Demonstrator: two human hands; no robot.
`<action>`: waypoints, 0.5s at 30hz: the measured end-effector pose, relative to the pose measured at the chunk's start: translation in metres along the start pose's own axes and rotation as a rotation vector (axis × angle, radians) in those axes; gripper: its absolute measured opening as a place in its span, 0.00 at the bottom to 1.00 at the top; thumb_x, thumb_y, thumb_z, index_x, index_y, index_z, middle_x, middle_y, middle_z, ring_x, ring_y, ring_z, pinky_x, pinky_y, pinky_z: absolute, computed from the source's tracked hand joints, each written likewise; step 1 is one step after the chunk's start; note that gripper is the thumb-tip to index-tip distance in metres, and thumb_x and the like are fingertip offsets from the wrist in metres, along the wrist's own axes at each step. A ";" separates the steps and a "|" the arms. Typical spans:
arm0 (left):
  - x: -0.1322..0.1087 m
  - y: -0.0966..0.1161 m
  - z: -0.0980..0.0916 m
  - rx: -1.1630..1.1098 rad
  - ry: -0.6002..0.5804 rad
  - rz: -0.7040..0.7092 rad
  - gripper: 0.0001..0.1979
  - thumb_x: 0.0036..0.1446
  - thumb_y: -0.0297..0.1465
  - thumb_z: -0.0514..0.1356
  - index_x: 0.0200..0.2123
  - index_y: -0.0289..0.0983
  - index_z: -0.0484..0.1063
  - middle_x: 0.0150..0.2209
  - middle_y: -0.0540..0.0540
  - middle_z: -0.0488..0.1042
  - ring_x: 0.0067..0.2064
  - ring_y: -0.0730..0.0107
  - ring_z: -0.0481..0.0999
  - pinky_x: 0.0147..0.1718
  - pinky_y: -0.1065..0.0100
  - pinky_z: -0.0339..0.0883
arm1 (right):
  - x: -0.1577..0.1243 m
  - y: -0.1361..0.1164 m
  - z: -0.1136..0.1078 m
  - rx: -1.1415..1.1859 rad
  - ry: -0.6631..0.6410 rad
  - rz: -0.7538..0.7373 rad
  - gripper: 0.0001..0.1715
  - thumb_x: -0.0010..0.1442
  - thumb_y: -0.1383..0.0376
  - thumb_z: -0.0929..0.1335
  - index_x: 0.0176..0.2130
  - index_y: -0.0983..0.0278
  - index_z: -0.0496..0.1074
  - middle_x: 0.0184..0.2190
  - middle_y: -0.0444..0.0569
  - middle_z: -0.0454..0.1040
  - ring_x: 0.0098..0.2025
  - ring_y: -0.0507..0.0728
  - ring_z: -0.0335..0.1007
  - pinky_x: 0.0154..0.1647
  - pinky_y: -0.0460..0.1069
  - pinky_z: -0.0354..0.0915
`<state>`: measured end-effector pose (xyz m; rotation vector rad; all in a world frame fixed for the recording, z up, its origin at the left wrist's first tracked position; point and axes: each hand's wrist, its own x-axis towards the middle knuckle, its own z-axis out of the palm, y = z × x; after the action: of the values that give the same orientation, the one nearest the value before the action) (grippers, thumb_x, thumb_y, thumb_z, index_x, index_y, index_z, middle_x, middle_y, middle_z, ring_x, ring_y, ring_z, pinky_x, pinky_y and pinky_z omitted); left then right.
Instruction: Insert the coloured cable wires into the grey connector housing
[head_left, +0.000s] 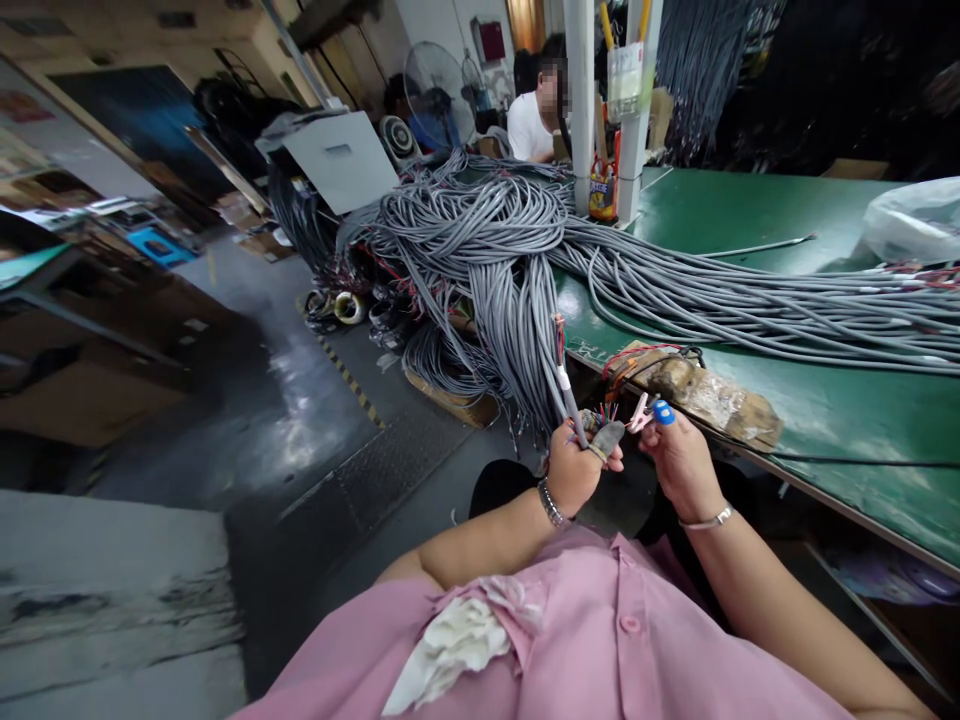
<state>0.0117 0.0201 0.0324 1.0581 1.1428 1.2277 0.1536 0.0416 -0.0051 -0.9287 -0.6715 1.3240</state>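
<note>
My left hand (576,470) is closed around the end of a grey cable (564,392) that comes down from the big bundle. Thin coloured wires (604,412) fan out of the cable's stripped end just above my thumb, which wears a grey finger cover. My right hand (681,455) is closed in a pinch right beside those wire ends, holding a small pinkish tool or wire tip (639,415) that I cannot make out. Its fingertip carries a blue cover. Both hands hover in front of my lap, at the edge of the green table (825,410).
A huge heap of grey cables (480,230) spills from the green table to the floor. A worn wooden block (705,392) lies at the table edge by my right hand. A seated person in white (534,120) is far back, beside white posts (579,100), a fan and a plastic bag (915,215).
</note>
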 end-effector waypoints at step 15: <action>-0.001 -0.013 0.006 0.046 -0.020 0.006 0.19 0.48 0.44 0.68 0.31 0.35 0.68 0.21 0.51 0.72 0.20 0.74 0.72 0.19 0.73 0.69 | 0.012 0.012 0.010 0.245 -0.035 0.119 0.22 0.50 0.46 0.74 0.28 0.61 0.74 0.26 0.44 0.75 0.28 0.53 0.69 0.27 0.48 0.68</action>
<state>0.0194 0.0183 0.0209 1.1066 1.1583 1.1980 0.1413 0.0554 -0.0115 -0.7570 -0.4725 1.4939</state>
